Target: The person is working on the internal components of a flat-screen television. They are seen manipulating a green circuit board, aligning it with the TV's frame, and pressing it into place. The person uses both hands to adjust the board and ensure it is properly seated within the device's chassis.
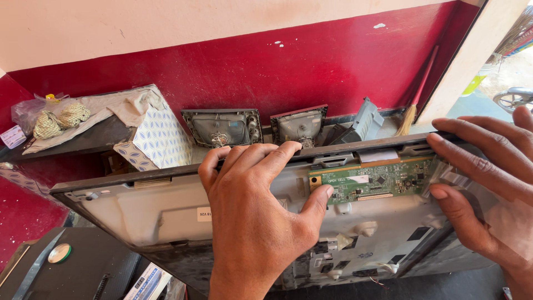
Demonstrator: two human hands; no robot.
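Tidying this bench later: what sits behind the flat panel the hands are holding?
Behind the panel: a patterned box, two old picture tubes, a grey plastic part. The shelf's lower part is hidden.

left hand (252, 222): bare, no glove, no ring, short trimmed nails, wrist uncovered | right hand (488, 189): bare, no ring, short nails, no sleeve showing, small metal piece at wrist by the near right edge

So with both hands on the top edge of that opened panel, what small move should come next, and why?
Probably a slight lift or tilt of the panel with both hands together. The left hand curls over the top edge beside the green circuit board, and the right hand holds the corner, with a thumb near the flat ribbon cable, so keep pressure off it.
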